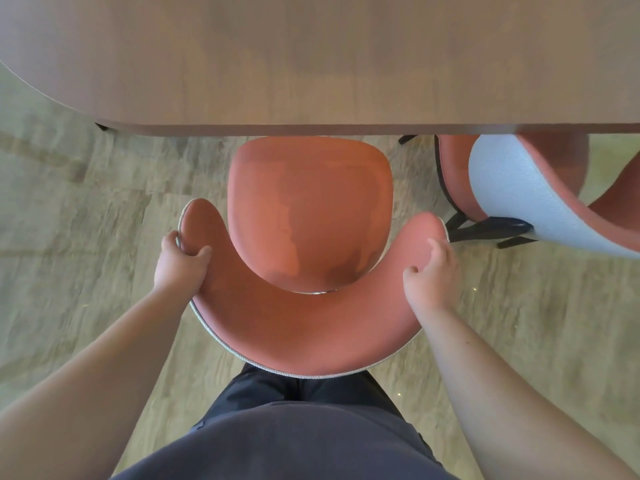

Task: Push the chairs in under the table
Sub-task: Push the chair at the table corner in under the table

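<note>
Right below me stands an orange chair (308,216) with a curved backrest, its seat front just at the edge of the brown wooden table (311,64). My left hand (181,263) grips the left wing of the backrest, thumb on the inner face. My right hand (431,271) grips the right wing the same way. A second orange chair (519,192) with a pale grey back stands to the right, turned at an angle, its seat partly under the table.
The floor (86,220) is light wood-grain all around. The table's rounded corner lies at the left, with a dark leg (104,127) under it. The second chair's black legs (485,228) reach close to my right hand.
</note>
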A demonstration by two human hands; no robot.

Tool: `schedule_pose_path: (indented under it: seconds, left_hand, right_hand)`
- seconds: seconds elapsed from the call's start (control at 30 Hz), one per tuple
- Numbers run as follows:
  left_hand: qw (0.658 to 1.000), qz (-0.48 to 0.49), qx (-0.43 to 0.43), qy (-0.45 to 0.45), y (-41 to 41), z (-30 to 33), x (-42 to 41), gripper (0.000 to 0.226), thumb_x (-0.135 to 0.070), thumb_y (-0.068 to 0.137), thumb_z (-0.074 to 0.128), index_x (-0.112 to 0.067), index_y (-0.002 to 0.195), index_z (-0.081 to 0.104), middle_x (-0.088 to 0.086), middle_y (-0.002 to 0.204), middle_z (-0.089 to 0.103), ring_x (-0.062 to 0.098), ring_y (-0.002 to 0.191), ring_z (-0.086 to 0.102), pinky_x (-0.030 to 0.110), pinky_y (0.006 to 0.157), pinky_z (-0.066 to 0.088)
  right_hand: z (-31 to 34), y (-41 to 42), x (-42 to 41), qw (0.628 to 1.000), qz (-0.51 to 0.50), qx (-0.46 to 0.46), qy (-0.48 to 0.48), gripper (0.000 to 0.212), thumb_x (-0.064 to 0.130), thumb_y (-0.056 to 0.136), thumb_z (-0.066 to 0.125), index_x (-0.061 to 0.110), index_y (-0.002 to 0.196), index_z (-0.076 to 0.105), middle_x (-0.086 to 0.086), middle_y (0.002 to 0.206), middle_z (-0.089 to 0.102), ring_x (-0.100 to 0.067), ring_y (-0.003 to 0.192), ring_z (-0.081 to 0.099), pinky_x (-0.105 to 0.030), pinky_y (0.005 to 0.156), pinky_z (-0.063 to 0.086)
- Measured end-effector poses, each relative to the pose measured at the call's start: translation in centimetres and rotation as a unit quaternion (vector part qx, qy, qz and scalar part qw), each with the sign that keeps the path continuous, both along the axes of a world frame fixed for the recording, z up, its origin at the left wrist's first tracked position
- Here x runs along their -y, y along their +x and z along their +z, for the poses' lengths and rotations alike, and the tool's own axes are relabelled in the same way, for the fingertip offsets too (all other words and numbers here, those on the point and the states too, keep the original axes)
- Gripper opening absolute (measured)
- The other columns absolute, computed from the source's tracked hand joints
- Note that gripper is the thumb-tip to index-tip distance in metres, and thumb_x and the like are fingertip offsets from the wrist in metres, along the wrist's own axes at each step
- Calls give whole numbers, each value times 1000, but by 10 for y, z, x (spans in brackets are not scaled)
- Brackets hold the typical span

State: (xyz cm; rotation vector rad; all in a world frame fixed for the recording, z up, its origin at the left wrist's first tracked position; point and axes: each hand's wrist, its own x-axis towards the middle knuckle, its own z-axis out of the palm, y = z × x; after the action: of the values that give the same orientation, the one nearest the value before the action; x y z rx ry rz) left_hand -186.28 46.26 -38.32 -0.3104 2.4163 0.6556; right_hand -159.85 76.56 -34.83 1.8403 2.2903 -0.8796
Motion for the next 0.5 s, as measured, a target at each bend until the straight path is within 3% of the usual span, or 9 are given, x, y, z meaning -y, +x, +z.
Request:
schedule_pose_path:
  seconds: [0.13,0.23,0.37,0.5]
  left_hand:
    - [1000,0,6,-12,1,-4,-4,79,-40,89,74,-14,153,35,12,130,63,38,107,64,40,80,44]
    - [999,20,17,-21,-1,-6,-4,71,-45,85,79,-11,137,46,6,112,61,34,94,61,41,77,46]
    - [999,44,9,-20,-6,-11,-5,60,-50,77,85,-15,113,52,-5,88,60,32,88,64,41,72,48]
    - [995,92,33,12,-8,-13,-3,57,-47,72,89,-18,111,58,-1,95,68,28,89,70,42,76,57]
  right_hand:
    - [-5,-1,-6,1000,6,23,-17,83,7,86,63,20,159,26,-12,171,16,-33,154,21,-50,120,28]
    - [-11,-2,-16,998,-17,35,-53,92,11,89,63,25,163,11,-11,172,9,-34,154,20,-52,118,31]
    - [-21,-5,-33,994,-37,74,-72,94,22,92,66,22,163,5,-12,169,19,-37,143,41,-48,104,44]
    - [-29,-7,-51,991,-67,78,-87,95,33,89,72,15,162,13,-15,159,40,-39,132,54,-43,93,47]
